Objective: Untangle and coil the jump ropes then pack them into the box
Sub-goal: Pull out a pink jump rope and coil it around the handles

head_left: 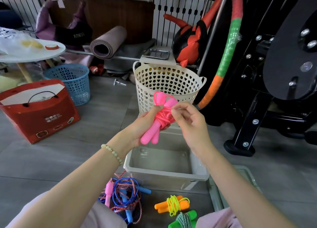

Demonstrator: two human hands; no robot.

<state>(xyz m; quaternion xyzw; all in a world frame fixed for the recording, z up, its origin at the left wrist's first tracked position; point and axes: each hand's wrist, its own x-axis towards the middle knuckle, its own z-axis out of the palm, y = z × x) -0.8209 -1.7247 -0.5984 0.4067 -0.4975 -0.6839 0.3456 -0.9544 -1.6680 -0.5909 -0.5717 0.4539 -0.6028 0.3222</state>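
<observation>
My left hand (142,126) grips a pink jump rope (159,117) by its two handles, the cord wound around them, held above the grey plastic box (164,174). My right hand (190,123) pinches the pink cord near the top of the bundle. The box looks empty. On the floor in front of it lies a tangle of blue and red-white ropes (125,196) with pink and blue handles. To its right rest a coiled orange-handled rope with a yellow cord (173,205) and a coiled green-handled rope (184,220).
A cream perforated basket (167,85) stands just behind the box. A red gift box (39,111) and a blue basket (72,81) sit at the left. Black gym equipment (267,83) fills the right. The box lid (240,181) lies at the right under my arm.
</observation>
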